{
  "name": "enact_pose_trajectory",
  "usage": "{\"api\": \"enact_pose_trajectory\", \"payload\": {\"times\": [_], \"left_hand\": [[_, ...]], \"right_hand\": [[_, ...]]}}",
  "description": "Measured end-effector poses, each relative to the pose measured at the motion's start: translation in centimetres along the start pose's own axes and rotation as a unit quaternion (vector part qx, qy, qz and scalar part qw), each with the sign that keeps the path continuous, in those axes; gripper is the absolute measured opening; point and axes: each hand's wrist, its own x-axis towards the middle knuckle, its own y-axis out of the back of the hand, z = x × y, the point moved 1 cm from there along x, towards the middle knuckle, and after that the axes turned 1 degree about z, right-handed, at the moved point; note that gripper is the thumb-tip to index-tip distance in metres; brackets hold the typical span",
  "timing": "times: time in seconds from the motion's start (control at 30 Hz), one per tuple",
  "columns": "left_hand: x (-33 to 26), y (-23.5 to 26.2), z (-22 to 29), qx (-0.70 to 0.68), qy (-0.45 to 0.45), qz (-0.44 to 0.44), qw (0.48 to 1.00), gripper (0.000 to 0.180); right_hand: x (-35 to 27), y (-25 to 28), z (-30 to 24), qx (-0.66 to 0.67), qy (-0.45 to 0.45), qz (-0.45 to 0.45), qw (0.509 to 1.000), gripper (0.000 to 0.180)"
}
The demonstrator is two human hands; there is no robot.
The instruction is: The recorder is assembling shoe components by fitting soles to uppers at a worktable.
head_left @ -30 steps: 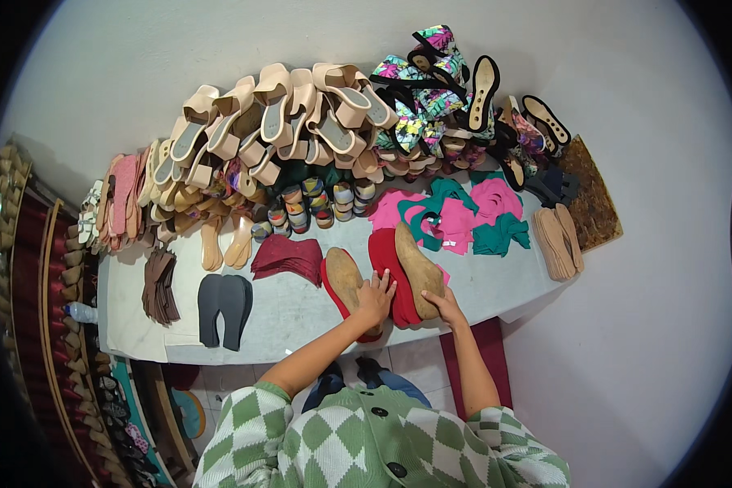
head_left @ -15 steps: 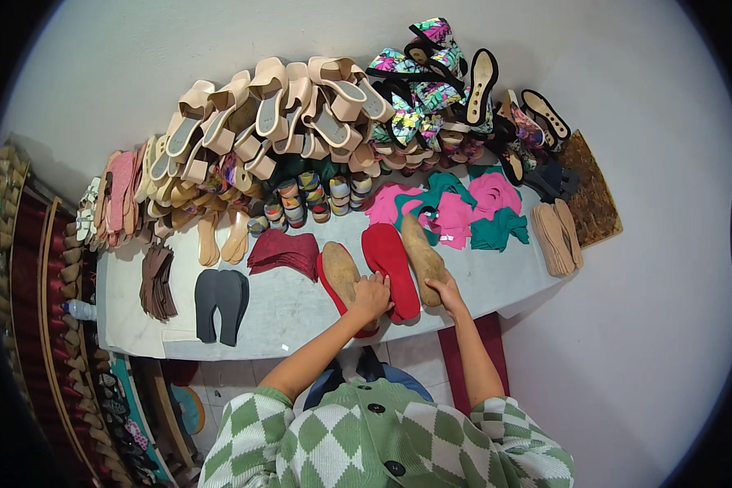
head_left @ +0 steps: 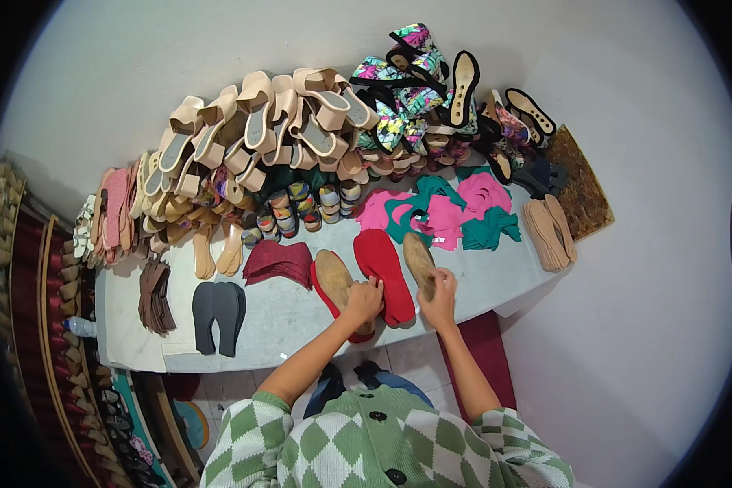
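Note:
My right hand (head_left: 439, 294) is closed around the heel end of a worn tan shoe last (head_left: 418, 259), whose toe points away from me. Just left of it lies a red insole stack (head_left: 382, 272), flat on the table. The fingers of my left hand (head_left: 365, 298) are curled at the near left edge of that stack. Beneath this hand, a second tan shoe last (head_left: 332, 275) lies on another red insole piece (head_left: 321, 293), which shows around its edge. The left hand covers the heel part of this last.
Burgundy pieces (head_left: 277, 263), dark grey insoles (head_left: 219, 313) and brown strips (head_left: 156, 297) lie to the left on the table (head_left: 276, 325). Pink and teal cutouts (head_left: 443, 215) lie behind. Beige heeled sandals (head_left: 256, 114) are heaped at the wall; tan insoles (head_left: 548, 234) lie right.
My right hand has shifted its grip higher on the loose last, which now stands nearer the red stack and turned more. The whole view has shifted slightly; my left hand stays at the red insoles.

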Motion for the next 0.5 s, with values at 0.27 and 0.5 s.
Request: {"api": "enact_pose_trajectory", "payload": {"times": [0.27, 0.5], "left_hand": [[0.0, -0.5, -0.1, 0.034, -0.007, -0.025, 0.999, 0.056], [0.7, -0.6, -0.5, 0.017, 0.02, -0.072, 0.997, 0.058]], "right_hand": [[-2.8, -1.4, -3.8, 0.036, -0.012, -0.246, 0.968, 0.078], [-0.5, -1.3, -1.9, 0.089, 0.027, -0.258, 0.962, 0.073]]}}
